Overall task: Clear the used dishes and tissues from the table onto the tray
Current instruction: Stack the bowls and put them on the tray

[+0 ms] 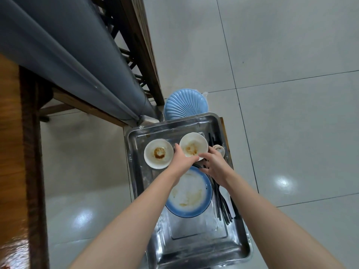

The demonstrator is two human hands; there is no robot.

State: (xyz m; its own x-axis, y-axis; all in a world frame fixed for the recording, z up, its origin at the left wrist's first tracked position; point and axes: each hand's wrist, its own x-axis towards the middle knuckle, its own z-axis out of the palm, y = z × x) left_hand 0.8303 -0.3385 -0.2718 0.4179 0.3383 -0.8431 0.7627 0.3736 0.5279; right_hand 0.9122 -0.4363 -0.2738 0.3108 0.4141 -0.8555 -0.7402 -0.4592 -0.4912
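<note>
Pale grey floor tiles (272, 55) fill the view, and glossy wooden table (11, 133) runs down the 9 o'clock edge. A thick grey roll (68, 61) slants from 10 o'clock toward the middle, with a dark wooden lattice (136, 45) beside it at 12 o'clock.

A steel tray (194, 239) stretches from the centre down to 6 o'clock. A ribbed blue shell-shaped lid (184, 105) shows just past its 12 o'clock end.

At the tray's centre lies a blue-rimmed plate (189, 195) smeared with brown sauce. A white bowl (194, 144) with brown streaks is at the tray's 1 o'clock. It sits just above the plate and is held between both hands.

The left hand (183, 159) grips the bowl's rim at 7 o'clock, thumb raised along its side. The right hand (213, 166) pinches the rim at 5 o'clock, thumb on top and fingers curled underneath.

A small white dish (158, 154) with a ring of sauce rests at the tray's 10 o'clock, just beside the bowl.

Black chopsticks (223, 208) lie along the tray's 3 o'clock side, and a white spoon (224, 193) lies among them.

A small beige cup (220, 149) sits at 3 o'clock of the bowl, near the right hand.
</note>
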